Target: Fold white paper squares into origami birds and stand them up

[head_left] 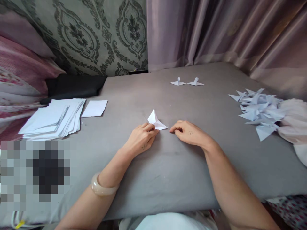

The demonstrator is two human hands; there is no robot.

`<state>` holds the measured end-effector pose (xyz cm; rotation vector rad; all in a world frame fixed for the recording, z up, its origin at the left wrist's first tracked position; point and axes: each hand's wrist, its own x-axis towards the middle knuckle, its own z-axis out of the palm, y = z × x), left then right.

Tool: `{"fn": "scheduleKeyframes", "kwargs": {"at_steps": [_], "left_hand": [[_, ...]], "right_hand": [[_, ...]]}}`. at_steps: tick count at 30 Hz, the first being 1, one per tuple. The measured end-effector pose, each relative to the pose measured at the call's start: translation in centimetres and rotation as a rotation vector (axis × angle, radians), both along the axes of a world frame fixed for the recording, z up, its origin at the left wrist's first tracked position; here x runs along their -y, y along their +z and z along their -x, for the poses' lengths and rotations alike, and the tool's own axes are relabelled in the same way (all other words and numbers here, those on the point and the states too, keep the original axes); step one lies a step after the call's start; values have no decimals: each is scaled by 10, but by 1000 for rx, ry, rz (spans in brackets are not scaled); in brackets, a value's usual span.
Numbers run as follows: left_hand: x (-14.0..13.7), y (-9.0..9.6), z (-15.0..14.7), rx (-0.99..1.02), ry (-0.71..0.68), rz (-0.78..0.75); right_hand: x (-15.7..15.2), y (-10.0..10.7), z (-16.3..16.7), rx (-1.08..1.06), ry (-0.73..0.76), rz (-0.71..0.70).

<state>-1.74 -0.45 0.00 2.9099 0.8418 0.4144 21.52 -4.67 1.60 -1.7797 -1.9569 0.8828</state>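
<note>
A partly folded piece of white paper (155, 122) rests at the middle of the grey-covered table, one point upward and another toward the right. My left hand (143, 135) has its fingers closed on the paper's lower left edge, hiding that corner. Just right of the paper, apart from it, my right hand (190, 132) lies on the cloth. Its thumb and fingers are curled together, and whether anything tiny is between them is hidden. A pale bangle (102, 187) circles my left wrist.
Stacked white sheets (57, 118) lie at left beside a single paper square (95, 108) and a black folded item (76, 85). Two folded paper figures (178, 82) stand at the back. Many more form a pile (260, 110) at right, against pale fabric (294, 121).
</note>
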Motion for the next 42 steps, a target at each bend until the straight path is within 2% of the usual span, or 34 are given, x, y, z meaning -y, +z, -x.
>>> {"fn": "scheduleKeyframes", "kwargs": {"at_steps": [12,22,24,26,30,33,35,37,39,42], "left_hand": [[2,0,-7,7,12,87],[2,1,-17,-100,11,-13],[4,2,-19,-124,33,-47],[8,3,-20,-142,51,-71],[11,7,-16,-146,80,-37],[7,8,-8,-80,97,37],[2,7,-3,34,153,33],[-4,5,1,172,192,-36],[-9,3,4,249,167,-111],[-12,2,8,230,107,-187]], "right_hand": [[-4,-4,0,-53,-21,19],[-8,-12,-1,-99,-26,18],[-9,-13,2,-81,-57,-17],[-11,-15,7,-66,-153,-100],[-13,-21,23,-122,-251,-206],[-13,-24,34,-143,-238,-229],[-13,-25,38,-165,-218,-246],[-12,-25,42,-192,-197,-264],[-11,-24,44,-211,-169,-291],[-9,-20,47,-203,-114,-363]]}}
